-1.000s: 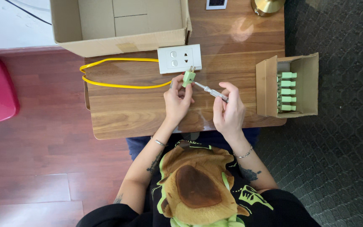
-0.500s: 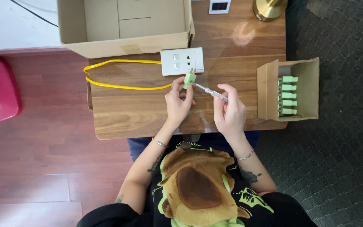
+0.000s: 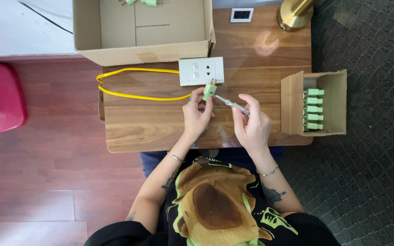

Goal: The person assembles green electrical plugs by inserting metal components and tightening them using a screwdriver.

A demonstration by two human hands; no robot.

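spanning a dark wood floor (image 3: 37, 182) and a green carpet (image 3: 370, 173), the wooden bench (image 3: 147, 127) carries a large open cardboard box (image 3: 142, 32), a white socket plate (image 3: 201, 71) with a yellow cable (image 3: 133, 95), and a small carton (image 3: 324, 102) of green plugs. left hand (image 3: 197, 114) fingers pinch a green plug (image 3: 209, 89) just below the plate, its long axis near upright, prongs pointing up toward the plate. right hand (image 3: 251, 125) fingers wrap a screwdriver (image 3: 231, 104), tip slanting up-left at the plug.
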